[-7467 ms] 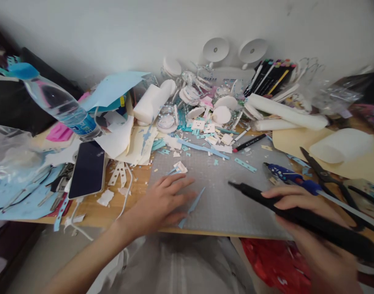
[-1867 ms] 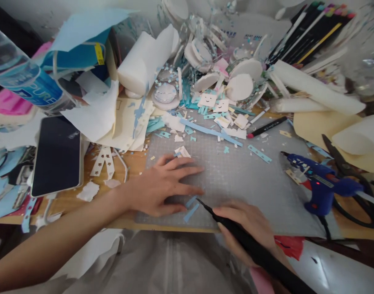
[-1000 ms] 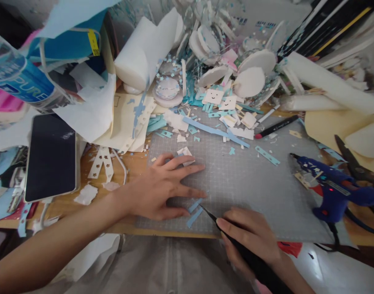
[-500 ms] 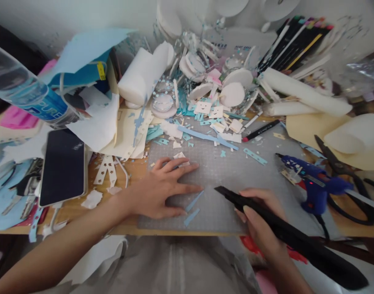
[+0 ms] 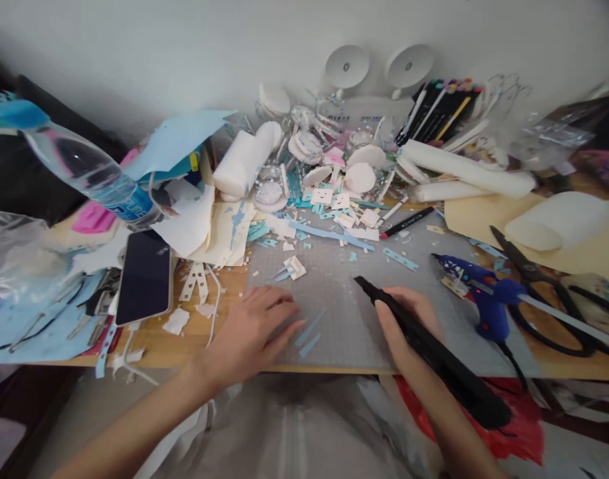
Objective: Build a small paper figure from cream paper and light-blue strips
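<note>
My left hand [image 5: 252, 328] lies flat on the near left part of the grey cutting mat [image 5: 364, 313], fingers spread, holding nothing. Just right of its fingertips lie two thin light-blue paper strips [image 5: 308, 334]. My right hand [image 5: 403, 326] grips a long black cutting tool [image 5: 429, 349], lifted off the mat with its tip pointing up and left, away from the strips.
A blue glue gun [image 5: 477, 296] and black scissors [image 5: 544, 299] lie to the right. A dark phone [image 5: 145, 276] and a water bottle [image 5: 95, 176] are at the left. Paper scraps, foam pieces [image 5: 244, 163] and markers [image 5: 441, 116] crowd the back.
The right hand lifted the black tool's tip off the blue strips and drew it up and right. The left hand slid back toward me. The camera tilted up, showing more wall.
</note>
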The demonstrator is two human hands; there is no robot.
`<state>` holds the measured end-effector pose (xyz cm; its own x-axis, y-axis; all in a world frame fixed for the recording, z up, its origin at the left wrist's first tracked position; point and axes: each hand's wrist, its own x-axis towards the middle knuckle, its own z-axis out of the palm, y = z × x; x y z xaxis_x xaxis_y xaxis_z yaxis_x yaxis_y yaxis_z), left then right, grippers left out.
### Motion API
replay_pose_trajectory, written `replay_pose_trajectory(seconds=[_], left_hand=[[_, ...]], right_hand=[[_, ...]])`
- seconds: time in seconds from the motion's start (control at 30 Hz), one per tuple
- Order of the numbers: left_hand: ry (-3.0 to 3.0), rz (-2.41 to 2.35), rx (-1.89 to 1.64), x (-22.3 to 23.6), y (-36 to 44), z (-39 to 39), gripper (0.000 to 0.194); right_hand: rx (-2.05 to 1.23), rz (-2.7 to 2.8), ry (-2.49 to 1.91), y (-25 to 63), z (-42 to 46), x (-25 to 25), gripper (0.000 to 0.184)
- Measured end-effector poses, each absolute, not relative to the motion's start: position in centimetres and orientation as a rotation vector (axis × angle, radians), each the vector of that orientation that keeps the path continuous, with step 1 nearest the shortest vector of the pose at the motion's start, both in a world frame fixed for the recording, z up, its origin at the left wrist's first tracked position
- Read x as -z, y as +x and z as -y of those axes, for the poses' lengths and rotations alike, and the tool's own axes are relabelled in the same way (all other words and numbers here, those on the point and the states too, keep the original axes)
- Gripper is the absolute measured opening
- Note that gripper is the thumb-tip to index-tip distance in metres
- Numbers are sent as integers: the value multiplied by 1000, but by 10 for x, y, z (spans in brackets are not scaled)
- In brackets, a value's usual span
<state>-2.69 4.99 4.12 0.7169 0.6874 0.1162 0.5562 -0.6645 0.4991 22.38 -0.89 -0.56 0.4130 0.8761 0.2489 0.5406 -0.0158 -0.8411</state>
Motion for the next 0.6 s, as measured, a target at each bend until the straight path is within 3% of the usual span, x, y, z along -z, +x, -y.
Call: replay_pose_trajectory(seconds=[0.17,0.6], left_hand=[[2425,-1106,-388,-28,-18,-21,13],[2593,-1084,-306,-21,-21,-23,22]], right_hand=[[-172,1599,-1767,247,-2,1,29],[-318,2015,-1783,256,-16,-2,40]])
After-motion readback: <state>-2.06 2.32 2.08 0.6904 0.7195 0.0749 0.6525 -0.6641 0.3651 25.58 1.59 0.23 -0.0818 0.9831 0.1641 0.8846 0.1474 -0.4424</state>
